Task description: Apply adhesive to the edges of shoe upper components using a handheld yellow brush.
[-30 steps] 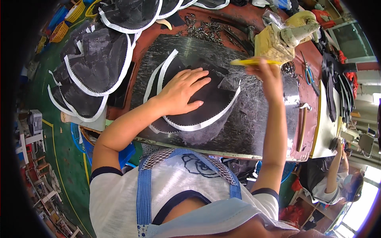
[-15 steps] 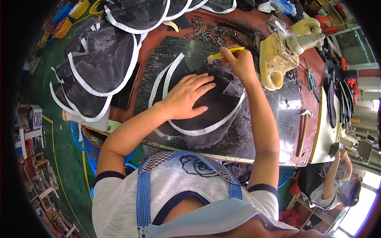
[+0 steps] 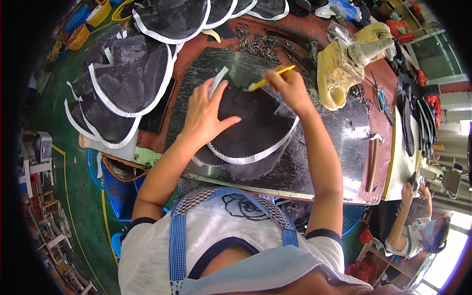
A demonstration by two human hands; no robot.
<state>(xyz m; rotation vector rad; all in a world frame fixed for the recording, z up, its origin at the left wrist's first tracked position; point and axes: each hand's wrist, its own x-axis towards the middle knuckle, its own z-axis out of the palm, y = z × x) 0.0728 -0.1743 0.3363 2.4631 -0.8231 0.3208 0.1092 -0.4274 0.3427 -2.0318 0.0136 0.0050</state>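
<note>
A black curved fabric panel [image 3: 253,130] with white edging lies on the dark work board [image 3: 327,169], partly over a second such panel that shows at its lower left. My left hand [image 3: 204,115] rests on the panel's left side, fingers stretched out and thumb spread, beside the upright end of the white strip. In my right hand [image 3: 290,91] is a yellow-handled brush [image 3: 275,77], gripped between thumb and fingers. Its pale tip is at the panel's upper part; whether it touches cannot be told.
Finished-looking black panels with white edging [image 3: 130,73] are stacked at the left and along the back. A cream-coloured crusted pot [image 3: 338,73] stands right of the board. Small metal pieces [image 3: 258,44] lie behind it. Scissors [image 3: 380,98] and a hammer [image 3: 374,162] lie at right. Another person [image 3: 418,236] works farther right.
My left hand has shifted left and up, from the middle of the panel to its left edge. The brush has come left and nearer, down over the panel.
</note>
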